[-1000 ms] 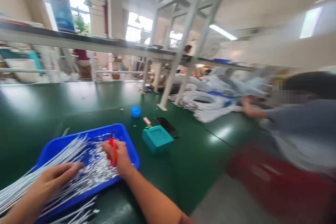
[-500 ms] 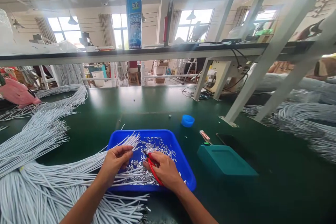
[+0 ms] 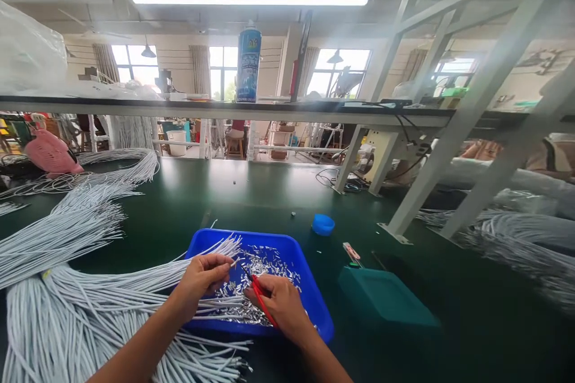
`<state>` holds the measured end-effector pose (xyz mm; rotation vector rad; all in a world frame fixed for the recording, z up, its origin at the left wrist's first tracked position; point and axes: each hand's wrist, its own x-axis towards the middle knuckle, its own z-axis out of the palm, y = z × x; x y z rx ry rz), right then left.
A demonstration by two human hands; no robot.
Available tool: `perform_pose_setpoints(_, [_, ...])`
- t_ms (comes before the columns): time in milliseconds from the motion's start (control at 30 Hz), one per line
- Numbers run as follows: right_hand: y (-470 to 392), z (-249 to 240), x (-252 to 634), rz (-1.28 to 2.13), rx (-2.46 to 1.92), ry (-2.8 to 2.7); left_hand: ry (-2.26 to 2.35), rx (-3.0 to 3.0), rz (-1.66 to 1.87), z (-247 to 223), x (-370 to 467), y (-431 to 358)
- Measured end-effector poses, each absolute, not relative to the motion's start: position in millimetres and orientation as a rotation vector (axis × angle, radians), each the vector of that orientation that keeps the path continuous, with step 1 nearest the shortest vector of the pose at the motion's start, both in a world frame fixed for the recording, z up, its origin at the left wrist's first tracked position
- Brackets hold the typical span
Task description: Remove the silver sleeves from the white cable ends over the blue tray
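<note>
My left hand (image 3: 203, 280) pinches a thin white wire (image 3: 235, 262), its tip sticking out past the thumb and forefinger. In my right hand (image 3: 284, 306) is a pair of red-handled pliers (image 3: 265, 301), the dark jaws pointing up and left toward that wire tip but apart from it. Both hands are above a blue plastic tray (image 3: 311, 292). Small shiny metal pieces (image 3: 269, 260) lie scattered and heaped in it. Ends of a white wire bundle (image 3: 148, 276) reach over the tray's left side, behind and in front of my left hand.
More wire bundles (image 3: 67, 239) cover the left of the green table (image 3: 269, 191). Right of the tray are a small blue cup (image 3: 323, 225), a cutter knife (image 3: 351, 252) and a teal box (image 3: 387, 297). Slanted white frame legs (image 3: 431, 173) and a shelf carrying a spray can (image 3: 248, 66) stand behind.
My view has tilted up and shifted a little left. The wire tip now shows more clearly beyond my left fingers. Both hands stay over the tray with the same holds.
</note>
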<state>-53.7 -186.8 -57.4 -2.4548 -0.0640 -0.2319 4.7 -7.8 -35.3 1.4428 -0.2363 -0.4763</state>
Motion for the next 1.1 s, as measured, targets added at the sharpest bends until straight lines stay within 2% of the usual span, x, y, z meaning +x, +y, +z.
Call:
perform_pose_setpoints(433, [-184.3, -66.3, -51.7, -0.303, -2.566, -0.084, -0.475, 1.713, -0.112, -48.9, 4.5, -11.7])
perform_pose_setpoints(667, [-184.3, -67.2, -51.0, -0.312, -2.498, -0.168, -0.380, 1.544, -0.280, -51.0, 3.4, -14.2])
perform_pose_setpoints(967, [-182.9, -66.1, -52.5, -0.334, -2.511, -0.106, -0.521, 1.874, 0.086, -45.8, -0.5, -13.9])
perform_pose_setpoints(1100, [-181.6, -68.6, -53.4, -0.295, -2.455, -0.131, -0.425, 1.701, -0.158, -43.3, 0.3, -13.3])
